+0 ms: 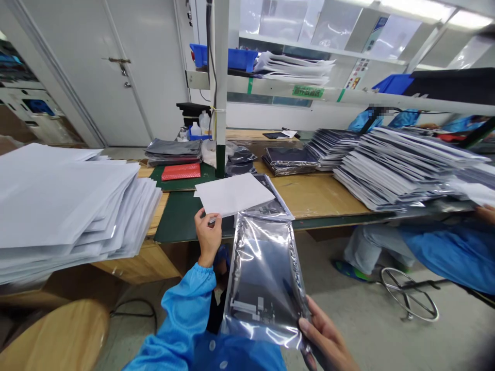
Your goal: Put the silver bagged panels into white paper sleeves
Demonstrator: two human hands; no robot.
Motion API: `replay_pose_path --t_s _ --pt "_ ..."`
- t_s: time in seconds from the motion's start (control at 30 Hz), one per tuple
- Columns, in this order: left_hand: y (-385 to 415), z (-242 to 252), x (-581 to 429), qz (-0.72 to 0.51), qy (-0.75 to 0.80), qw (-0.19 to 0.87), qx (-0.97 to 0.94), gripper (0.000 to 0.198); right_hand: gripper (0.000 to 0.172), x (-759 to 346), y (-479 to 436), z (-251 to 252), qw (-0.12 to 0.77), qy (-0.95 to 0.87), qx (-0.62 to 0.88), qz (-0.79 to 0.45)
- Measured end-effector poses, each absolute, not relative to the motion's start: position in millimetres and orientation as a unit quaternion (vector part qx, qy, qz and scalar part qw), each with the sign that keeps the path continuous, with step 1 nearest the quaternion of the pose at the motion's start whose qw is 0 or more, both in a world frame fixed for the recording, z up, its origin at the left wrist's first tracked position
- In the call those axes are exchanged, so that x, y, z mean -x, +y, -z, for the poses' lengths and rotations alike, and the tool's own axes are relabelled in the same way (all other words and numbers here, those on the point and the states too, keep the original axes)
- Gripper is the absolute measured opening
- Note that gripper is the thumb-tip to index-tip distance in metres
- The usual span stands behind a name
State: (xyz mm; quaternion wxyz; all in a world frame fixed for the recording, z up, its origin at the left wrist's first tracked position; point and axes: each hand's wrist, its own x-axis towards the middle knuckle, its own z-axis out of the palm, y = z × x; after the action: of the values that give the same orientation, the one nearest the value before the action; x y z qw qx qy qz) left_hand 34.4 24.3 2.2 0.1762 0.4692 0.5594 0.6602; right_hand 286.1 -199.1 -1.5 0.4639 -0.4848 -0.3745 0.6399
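My right hand grips the lower right edge of a shiny clear plastic bag with a dark flat panel inside, tilted in front of my body. With thumb and fingers closed, my left hand pinches the near left corner of a white sheet over the bench edge. Beneath that sheet, another bagged dark panel shows partly on the green mat; the rest of it is covered.
A tall stack of white sheets stands at left. Bagged panels are piled at right, beside a co-worker's blue sleeve. A red bubble pouch lies near the shelf post. A wooden stool is lower left.
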Motion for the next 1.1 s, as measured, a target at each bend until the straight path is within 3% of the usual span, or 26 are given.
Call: replay_pose_path --t_s 0.3,0.6,0.87,1.1 --pt "29 -3 -38 -0.681 0.565 0.187 -0.426 0.004 0.068 -281 -199 -2 0.458 -0.376 0.472 -0.653" --pt "26 4 -40 -0.697 0.539 0.194 -0.431 0.010 0.072 -277 -191 0 0.465 -0.381 0.462 -0.652" --pt "24 -3 -43 -0.687 0.539 0.208 -0.441 0.039 0.072 -278 -190 1 0.459 -0.384 0.466 -0.651" --pt "31 -1 -42 -0.694 0.564 0.160 -0.417 0.024 0.081 -280 -188 6 0.460 -0.385 0.472 -0.647"
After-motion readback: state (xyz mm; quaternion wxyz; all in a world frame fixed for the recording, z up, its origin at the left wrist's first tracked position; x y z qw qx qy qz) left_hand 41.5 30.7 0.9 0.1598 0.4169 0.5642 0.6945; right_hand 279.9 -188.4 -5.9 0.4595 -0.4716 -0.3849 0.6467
